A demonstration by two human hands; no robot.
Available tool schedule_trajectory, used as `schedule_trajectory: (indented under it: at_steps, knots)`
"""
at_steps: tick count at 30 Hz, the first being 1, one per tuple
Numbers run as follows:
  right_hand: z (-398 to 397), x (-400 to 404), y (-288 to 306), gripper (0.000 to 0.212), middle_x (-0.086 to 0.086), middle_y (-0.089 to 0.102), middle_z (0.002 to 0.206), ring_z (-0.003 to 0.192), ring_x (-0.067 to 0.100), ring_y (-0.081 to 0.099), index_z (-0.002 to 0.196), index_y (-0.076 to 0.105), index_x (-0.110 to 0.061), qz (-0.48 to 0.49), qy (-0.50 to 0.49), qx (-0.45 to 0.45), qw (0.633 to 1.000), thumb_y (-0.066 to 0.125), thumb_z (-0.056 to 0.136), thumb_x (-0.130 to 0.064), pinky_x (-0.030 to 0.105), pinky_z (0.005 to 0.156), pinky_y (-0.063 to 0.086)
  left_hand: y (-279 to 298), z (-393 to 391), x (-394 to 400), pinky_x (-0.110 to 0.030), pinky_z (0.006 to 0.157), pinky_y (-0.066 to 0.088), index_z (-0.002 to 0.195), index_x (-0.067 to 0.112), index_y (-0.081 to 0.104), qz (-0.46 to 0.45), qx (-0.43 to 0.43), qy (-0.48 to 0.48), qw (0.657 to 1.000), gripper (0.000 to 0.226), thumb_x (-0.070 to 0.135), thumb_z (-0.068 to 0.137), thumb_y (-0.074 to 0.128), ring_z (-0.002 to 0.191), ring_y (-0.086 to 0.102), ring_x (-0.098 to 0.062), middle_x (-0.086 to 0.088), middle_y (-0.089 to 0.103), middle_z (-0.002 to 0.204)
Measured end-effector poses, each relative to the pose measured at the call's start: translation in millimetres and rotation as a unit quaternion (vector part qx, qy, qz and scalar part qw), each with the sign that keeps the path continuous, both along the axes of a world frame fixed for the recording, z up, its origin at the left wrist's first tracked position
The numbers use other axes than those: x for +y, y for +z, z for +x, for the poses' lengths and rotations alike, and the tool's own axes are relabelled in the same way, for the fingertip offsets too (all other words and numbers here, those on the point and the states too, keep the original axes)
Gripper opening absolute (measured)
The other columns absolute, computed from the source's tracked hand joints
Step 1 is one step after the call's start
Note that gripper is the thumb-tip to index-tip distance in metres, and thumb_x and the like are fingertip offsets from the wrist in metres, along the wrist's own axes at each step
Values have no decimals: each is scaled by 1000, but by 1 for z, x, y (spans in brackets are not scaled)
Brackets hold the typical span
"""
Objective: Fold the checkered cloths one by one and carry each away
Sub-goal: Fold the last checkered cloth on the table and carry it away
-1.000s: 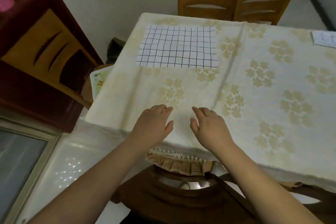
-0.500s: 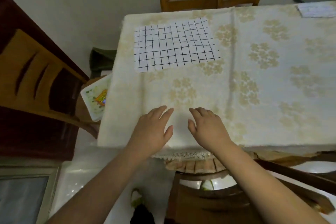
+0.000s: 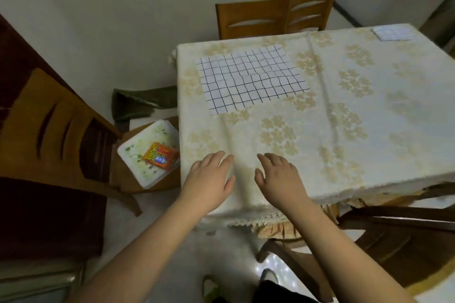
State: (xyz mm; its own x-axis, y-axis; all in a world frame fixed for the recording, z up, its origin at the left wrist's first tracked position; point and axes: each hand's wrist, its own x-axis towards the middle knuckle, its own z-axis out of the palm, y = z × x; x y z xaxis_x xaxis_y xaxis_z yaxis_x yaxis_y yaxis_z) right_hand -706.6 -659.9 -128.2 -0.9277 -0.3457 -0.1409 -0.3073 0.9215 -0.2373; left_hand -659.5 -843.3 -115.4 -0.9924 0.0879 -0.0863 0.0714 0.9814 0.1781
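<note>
A white checkered cloth point(image 3: 251, 77) with a black grid lies spread flat at the far left of the table point(image 3: 357, 130), which is covered by a cream floral tablecloth. A second, folded checkered cloth point(image 3: 393, 33) sits at the table's far right corner. My left hand point(image 3: 209, 177) and my right hand point(image 3: 279, 177) hover palm down over the near left edge of the table, fingers apart, holding nothing. Both hands are well short of the spread cloth.
Two wooden chairs point(image 3: 275, 16) stand behind the table. A wooden chair point(image 3: 56, 128) at the left carries a white tray point(image 3: 147, 152) with an orange packet point(image 3: 160, 156). A dark green bag point(image 3: 142, 103) lies on the floor. A dark chair point(image 3: 394, 241) is tucked under the near edge.
The view has swung so the table sits more to the right and the left chair's tray shows fully. Both hands stay open over the near edge, barely shifted.
</note>
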Motion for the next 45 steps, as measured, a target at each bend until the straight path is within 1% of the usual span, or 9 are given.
schedule_trajectory:
  at_steps: [3, 7, 10, 17, 22, 28, 37, 40, 45]
  knots:
    - [-9, -11, 2, 56, 8, 55, 136, 123, 30, 52, 137, 51, -13, 0, -4, 15, 1000, 30, 92, -40, 43, 96, 41, 2, -12, -12, -41, 106, 34, 146, 19, 37, 1, -3, -9, 1000, 56, 43, 96, 39, 139, 34, -24, -4, 35, 153]
    - [-36, -20, -5, 71, 7, 52, 141, 128, 28, 48, 140, 49, -15, -17, -10, 9, 1000, 14, 87, -48, 43, 100, 39, 0, -39, -21, -42, 113, 29, 147, 20, 35, 0, 1, -13, 1000, 55, 41, 97, 42, 147, 16, -25, -8, 17, 160]
    - [-69, -23, -22, 54, 5, 44, 148, 135, 25, 39, 144, 42, -17, -11, -33, -9, 999, 31, 97, -41, 41, 105, 33, -6, -67, -29, -39, 114, 23, 149, 22, 31, -15, -9, -30, 999, 55, 42, 98, 39, 148, 9, -23, -6, 11, 162]
    - [-157, -43, -58, 51, 6, 38, 152, 139, 24, 33, 146, 38, -16, -15, -53, -43, 998, 38, 99, -35, 41, 109, 28, -24, -154, -49, -37, 114, 22, 150, 22, 27, -25, -56, -44, 997, 56, 41, 98, 37, 147, 11, -19, -3, 13, 161]
    - [-207, -56, -82, 80, 9, 39, 152, 140, 29, 34, 145, 41, -14, -4, -39, -61, 997, 7, 82, -49, 45, 110, 28, -43, -198, -64, -37, 114, 24, 149, 22, 29, 5, -106, -29, 994, 55, 41, 98, 39, 146, 14, -19, -2, 16, 160]
    - [-237, -85, -116, 54, 3, 11, 163, 149, 29, 10, 152, 26, -22, 41, 12, -104, 994, 33, 100, -34, 51, 116, 10, -67, -218, -82, -37, 112, 26, 148, 23, 32, 22, -137, -22, 990, 55, 42, 97, 40, 146, 16, -20, -3, 18, 159]
    - [-260, -106, -144, 55, -3, -8, 163, 150, 25, -8, 155, 6, -25, 54, 10, -106, 993, 24, 103, -24, 50, 117, -4, -78, -228, -112, -37, 111, 29, 145, 22, 37, 49, -137, -15, 989, 68, 53, 87, 18, 145, 19, -19, -2, 20, 158]
    - [-266, -108, -145, 54, -4, -2, 164, 150, 22, -6, 155, 8, -18, 53, 20, -101, 993, 22, 103, -19, 50, 117, -7, -78, -224, -115, -36, 111, 28, 146, 23, 35, 41, -142, -19, 989, 78, 55, 81, 7, 144, 18, -18, -1, 19, 158]
    - [-254, -100, -143, 64, 2, 23, 160, 149, 22, 15, 151, 27, -11, 53, 16, -90, 994, 6, 94, -29, 53, 117, 3, -79, -219, -114, -35, 113, 25, 148, 24, 32, 46, -149, -24, 987, 53, 43, 98, 36, 145, 14, -16, 1, 16, 159]
